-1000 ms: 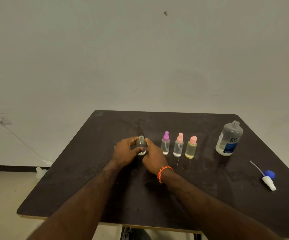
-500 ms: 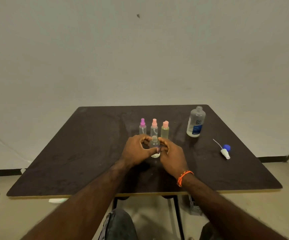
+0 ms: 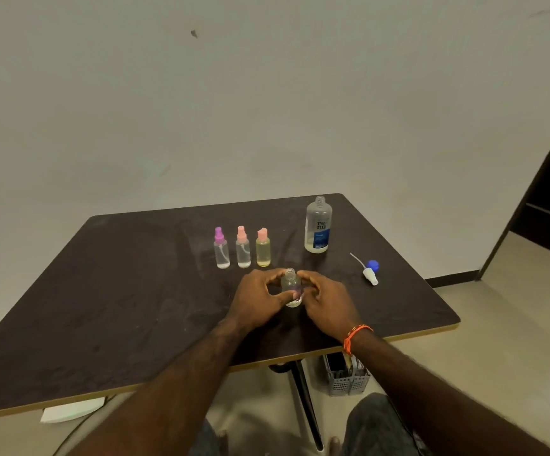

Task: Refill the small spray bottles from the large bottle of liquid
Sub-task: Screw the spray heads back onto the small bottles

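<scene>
Between both hands (image 3: 296, 299), uncapped small bottle (image 3: 290, 287).

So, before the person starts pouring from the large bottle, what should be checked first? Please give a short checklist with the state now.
1. Small open bottle has its sprayer off: ok, bare threaded neck shows.
2. It stands upright on the table: ok.
3. It is steadied: ok, left hand and right hand hold it.
4. Large bottle is uncapped: ok, open neck.
5. A hand is free to lift the large bottle: not ok, both are busy.
6. Removed sprayer lies clear of the pouring spot: ok, off to the right.
</scene>
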{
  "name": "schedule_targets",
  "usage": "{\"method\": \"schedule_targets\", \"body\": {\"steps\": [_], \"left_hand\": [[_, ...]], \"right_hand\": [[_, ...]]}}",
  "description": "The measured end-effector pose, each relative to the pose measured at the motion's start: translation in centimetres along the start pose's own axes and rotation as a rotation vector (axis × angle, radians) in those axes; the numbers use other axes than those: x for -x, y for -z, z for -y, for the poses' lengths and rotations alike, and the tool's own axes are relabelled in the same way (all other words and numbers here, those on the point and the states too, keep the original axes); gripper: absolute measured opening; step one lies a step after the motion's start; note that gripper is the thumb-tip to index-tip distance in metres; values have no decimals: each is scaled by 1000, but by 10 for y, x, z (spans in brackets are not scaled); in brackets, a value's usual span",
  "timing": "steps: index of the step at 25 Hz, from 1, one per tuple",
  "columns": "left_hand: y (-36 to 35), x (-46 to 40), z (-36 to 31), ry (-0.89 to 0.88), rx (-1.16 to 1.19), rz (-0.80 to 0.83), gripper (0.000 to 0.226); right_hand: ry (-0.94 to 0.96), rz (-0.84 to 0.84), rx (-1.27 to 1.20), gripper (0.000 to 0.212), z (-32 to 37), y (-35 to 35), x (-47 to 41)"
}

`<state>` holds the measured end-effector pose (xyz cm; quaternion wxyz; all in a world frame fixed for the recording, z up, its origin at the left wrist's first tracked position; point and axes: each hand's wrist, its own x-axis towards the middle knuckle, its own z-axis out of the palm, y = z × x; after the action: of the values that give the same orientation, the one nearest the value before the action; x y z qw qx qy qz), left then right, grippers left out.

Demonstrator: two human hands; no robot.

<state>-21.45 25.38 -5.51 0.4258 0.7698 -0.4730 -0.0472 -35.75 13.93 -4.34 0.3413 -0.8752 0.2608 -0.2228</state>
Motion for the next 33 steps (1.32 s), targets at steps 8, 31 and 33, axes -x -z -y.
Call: {"method": "schedule_targets", "body": {"steps": [8, 31, 33], "left_hand": [[-8, 2, 1, 44, -3, -25, 53], [-15, 2, 9, 93, -5, -26, 60], [-16, 1, 11, 92, 5, -19, 59]], "right_hand": [[-280, -405, 410, 21, -75, 68, -31], [145, -121, 222, 12, 73, 81, -27], [161, -118, 262, 14, 68, 74, -32]]}}
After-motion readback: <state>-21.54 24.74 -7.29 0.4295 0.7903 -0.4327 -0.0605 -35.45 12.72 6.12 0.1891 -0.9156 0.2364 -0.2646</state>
